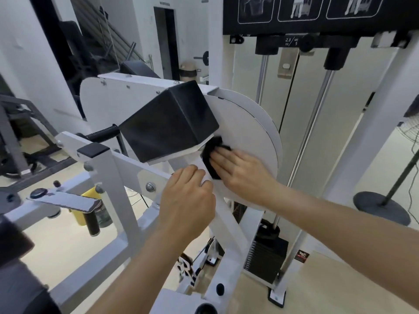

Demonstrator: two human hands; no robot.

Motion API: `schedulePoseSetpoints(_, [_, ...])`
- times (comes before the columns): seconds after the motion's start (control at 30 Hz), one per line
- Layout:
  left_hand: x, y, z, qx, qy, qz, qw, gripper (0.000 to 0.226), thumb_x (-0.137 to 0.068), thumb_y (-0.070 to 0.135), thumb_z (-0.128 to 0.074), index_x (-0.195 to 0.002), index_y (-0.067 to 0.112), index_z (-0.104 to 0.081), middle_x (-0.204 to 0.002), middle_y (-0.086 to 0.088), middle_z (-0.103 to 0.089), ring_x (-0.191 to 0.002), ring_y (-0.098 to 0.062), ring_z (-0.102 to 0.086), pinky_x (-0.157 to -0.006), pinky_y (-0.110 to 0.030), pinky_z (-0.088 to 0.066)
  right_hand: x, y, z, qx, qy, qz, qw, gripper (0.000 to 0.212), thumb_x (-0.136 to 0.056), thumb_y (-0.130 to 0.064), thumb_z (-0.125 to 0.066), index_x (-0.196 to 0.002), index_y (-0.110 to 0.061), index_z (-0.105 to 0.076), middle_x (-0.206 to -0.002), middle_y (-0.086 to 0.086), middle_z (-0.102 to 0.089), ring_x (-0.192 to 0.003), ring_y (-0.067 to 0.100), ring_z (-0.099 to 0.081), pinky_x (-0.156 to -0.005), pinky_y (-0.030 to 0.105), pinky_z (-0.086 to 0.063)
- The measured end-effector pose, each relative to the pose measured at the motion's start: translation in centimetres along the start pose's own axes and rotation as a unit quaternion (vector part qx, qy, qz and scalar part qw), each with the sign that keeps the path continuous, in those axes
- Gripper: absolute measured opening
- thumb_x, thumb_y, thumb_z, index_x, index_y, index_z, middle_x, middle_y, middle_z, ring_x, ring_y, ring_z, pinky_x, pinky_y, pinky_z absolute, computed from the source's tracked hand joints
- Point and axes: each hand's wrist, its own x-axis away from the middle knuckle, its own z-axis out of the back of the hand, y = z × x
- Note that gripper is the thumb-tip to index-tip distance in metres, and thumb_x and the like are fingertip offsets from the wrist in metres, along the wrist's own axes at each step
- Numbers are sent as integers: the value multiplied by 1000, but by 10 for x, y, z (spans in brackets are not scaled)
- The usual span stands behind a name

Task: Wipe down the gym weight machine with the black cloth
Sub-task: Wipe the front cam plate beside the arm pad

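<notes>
The white weight machine fills the view, with a big white round disc at its centre and a black padded block in front of the disc. My right hand lies flat with straight fingers on the black cloth and presses it against the disc's lower left face, just under the block. My left hand curls its fingers round the white slanted frame bar below the disc. Most of the cloth is hidden under my right fingers.
Chrome guide rods and a black weight stack stand behind the disc on the right. A black-gripped handle sticks out left of the block. A standing fan's base sits at far right. A yellow object shows below the frame on the left.
</notes>
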Motion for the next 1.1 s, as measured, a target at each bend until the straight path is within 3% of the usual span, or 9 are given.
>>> schedulePoseSetpoints(0.2, [1, 4, 4, -63, -24, -25, 997, 30, -83, 4, -36, -70, 7, -62, -88, -15, -63, -93, -36, -58, -100, -46, -39, -15, -8, -9, 67, -92, -19, 993, 51, -97, -20, -24, -138, -7, -51, -144, 8, -51, -136, 25, -44, -115, 38, -29])
schedulePoseSetpoints(0.4, [15, 27, 6, -107, -77, -46, 990, 59, -82, 7, -5, -83, 4, -64, -99, -20, -63, -105, -39, -55, -115, -54, -24, 109, -8, 8, 75, -138, 80, 984, 38, -93, -14, -50, -129, -6, -61, -137, 11, -57, -132, 27, -49, -115, 43, -26])
schedulePoseSetpoints(0.5, [24, 43, -2, -91, -93, -50, 990, 57, -83, 5, -11, -90, 2, -67, -102, -22, -65, -108, -39, -57, -116, -52, -21, 91, 17, 27, 80, -94, 78, 989, 35, -94, -12, -51, -126, -5, -62, -137, 12, -57, -134, 29, -46, -112, 46, -32])
schedulePoseSetpoints(0.63, [23, 69, -18, -23, -139, -6, 990, 55, -81, 11, -22, -119, -4, -60, -118, -23, -63, -117, -37, -56, -110, -47, -36, 46, 27, 29, 73, 9, 1, 997, 34, -100, -10, -39, -124, -3, -62, -135, 14, -58, -132, 31, -48, -107, 47, -41])
schedulePoseSetpoints(0.73, [22, 80, -31, 16, -221, 2, 975, 65, -81, 15, -14, -140, -5, -35, -144, -25, -38, -137, -39, -32, -114, -45, -28, 80, -6, 4, 38, -67, 27, 997, 36, -98, -12, -39, -118, -6, -68, -129, 11, -63, -131, 29, -50, -109, 47, -36])
schedulePoseSetpoints(0.8, [23, 83, -33, 51, -249, 27, 967, 59, -87, 16, -25, -145, 2, -25, -151, -18, -28, -140, -33, -26, -113, -39, -31, 105, -16, 0, 18, -105, 53, 993, 41, -100, -9, -33, -113, -10, -72, -125, 7, -66, -128, 26, -53, -112, 44, -31])
schedulePoseSetpoints(0.93, [21, 92, -21, 205, -153, 95, 962, 65, -90, 17, -49, -150, 16, -23, -155, -6, -28, -135, -22, -38, -105, -30, -40, 116, 11, 28, -37, 17, 20, 999, 35, -102, -9, -40, -102, -13, -75, -118, 4, -70, -119, 22, -61, -98, 39, -42])
schedulePoseSetpoints(1.0, [7, 97, -8, 208, -54, 82, 973, 61, -88, 17, -51, -146, 17, -32, -152, -6, -36, -131, -21, -44, -98, -29, -45, 112, 40, 45, -72, 108, -37, 991, 29, -102, -9, -46, -107, -11, -74, -122, 5, -68, -118, 23, -62, -90, 40, -47])
schedulePoseSetpoints(1.1, [-36, 98, 14, 153, 61, 25, 986, 49, -90, 18, -46, -139, 13, -43, -147, -8, -42, -128, -22, -44, -97, -32, -46, 103, 67, 49, -191, 190, -173, 947, 29, -99, -4, -45, -113, -4, -71, -126, 6, -64, -117, 26, -60, -96, 40, -47])
